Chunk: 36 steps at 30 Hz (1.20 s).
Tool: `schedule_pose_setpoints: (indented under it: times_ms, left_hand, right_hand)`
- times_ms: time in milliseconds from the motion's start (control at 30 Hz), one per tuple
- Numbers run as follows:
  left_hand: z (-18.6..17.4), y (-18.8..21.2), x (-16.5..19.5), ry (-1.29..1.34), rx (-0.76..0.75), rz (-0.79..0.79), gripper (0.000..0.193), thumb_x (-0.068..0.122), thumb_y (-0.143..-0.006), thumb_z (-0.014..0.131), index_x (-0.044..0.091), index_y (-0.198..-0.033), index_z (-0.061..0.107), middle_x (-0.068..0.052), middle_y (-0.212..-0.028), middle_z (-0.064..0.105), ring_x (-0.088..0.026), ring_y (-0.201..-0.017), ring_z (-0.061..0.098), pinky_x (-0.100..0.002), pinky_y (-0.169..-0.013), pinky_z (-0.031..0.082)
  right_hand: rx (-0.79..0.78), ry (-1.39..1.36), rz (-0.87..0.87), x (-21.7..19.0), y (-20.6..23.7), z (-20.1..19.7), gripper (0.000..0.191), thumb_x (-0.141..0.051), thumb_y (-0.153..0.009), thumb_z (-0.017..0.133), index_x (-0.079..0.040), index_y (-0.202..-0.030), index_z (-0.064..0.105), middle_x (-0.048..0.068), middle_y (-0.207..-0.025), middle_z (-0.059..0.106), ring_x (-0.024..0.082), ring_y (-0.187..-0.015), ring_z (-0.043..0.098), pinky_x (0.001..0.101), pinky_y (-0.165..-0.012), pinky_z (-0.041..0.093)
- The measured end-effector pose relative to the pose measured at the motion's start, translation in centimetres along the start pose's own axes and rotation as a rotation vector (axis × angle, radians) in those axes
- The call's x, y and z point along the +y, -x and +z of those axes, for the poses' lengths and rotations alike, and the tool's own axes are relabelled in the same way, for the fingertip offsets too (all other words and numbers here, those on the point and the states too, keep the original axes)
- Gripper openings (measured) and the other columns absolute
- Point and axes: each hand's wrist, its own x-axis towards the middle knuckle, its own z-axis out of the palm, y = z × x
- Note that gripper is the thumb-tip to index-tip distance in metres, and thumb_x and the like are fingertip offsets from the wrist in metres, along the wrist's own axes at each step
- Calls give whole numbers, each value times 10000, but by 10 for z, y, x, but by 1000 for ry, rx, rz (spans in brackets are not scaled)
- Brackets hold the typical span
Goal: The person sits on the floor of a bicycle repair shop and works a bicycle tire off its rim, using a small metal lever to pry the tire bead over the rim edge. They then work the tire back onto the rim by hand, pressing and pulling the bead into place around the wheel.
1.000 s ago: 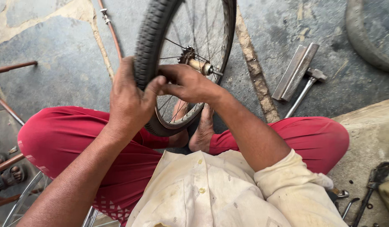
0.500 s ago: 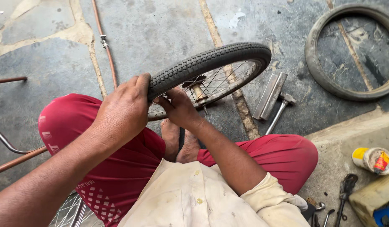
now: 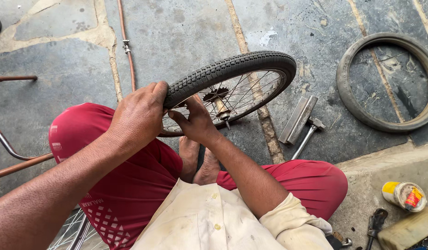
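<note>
Grey stone-slab floor (image 3: 177, 37), pale mortar joints. Lying on it: worn black rubber tyre (image 3: 348, 99), grey metal hammer (image 3: 302, 122), thin copper-coloured pipe (image 3: 126, 46). Raised concrete ledge (image 3: 385, 166) bears yellow tin (image 3: 403, 195).

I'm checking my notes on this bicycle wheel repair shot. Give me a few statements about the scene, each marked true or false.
1. The left hand grips the tyre of the bicycle wheel. True.
2. The right hand holds the hammer. False: the hammer lies on the stone floor, apart from both hands; the right hand is at the wheel's rim.
3. A loose tyre lies flat on the floor to the right. True.
4. The wheel has no spokes. False: spokes and a hub with an axle are visible.
5. The person wears red trousers. True.
</note>
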Motion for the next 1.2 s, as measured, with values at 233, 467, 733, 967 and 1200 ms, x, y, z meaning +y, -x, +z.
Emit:
schedule_pose_setpoints:
  times_ms: [233, 467, 733, 967, 1200]
  left_hand:
    - [1, 1, 0, 11, 7, -15, 254, 77, -868, 670, 12, -1060, 518, -210, -987, 641, -439, -959, 658, -552, -766, 512]
    - [2, -2, 1, 1, 0, -4, 244, 32, -852, 643, 11, -1057, 513, -212, -988, 641, -435, -961, 663, -548, -773, 518]
    - [7, -28, 12, 136, 37, 56, 353, 123, -804, 683, 25, -1114, 545, -234, -979, 658, -461, -943, 657, -567, -810, 508]
    - [1, -8, 22, 258, 0, -33, 308, 170, -829, 682, 7, -1056, 554, -252, -999, 658, -488, -977, 635, -583, -835, 482]
    - [-8, -1, 15, 316, -122, -181, 378, 266, -842, 721, 27, -1114, 612, -244, -984, 689, -441, -1033, 654, -545, -880, 493]
  right_hand:
    - [-25, -29, 105, 11, -1, 3, 212, -214, -956, 749, -104, -1136, 724, 86, -1031, 694, 238, -998, 672, 366, -890, 551]
    - [-95, -99, 171, 12, -1, -2, 200, -191, -986, 724, -85, -1154, 699, 80, -981, 680, 154, -877, 684, 329, -815, 573]
    - [-102, -289, 217, 23, -10, -45, 264, -169, -943, 750, -38, -1162, 683, 37, -946, 716, 114, -820, 623, 303, -755, 549]
    - [-353, -372, 247, 36, -5, -53, 180, -178, -1093, 614, -36, -1148, 711, -1, -898, 654, 80, -815, 560, 272, -739, 501]
    - [-437, -386, 364, 21, -6, -52, 308, -240, -1037, 698, -11, -1243, 716, 22, -898, 627, 108, -823, 542, 291, -723, 488]
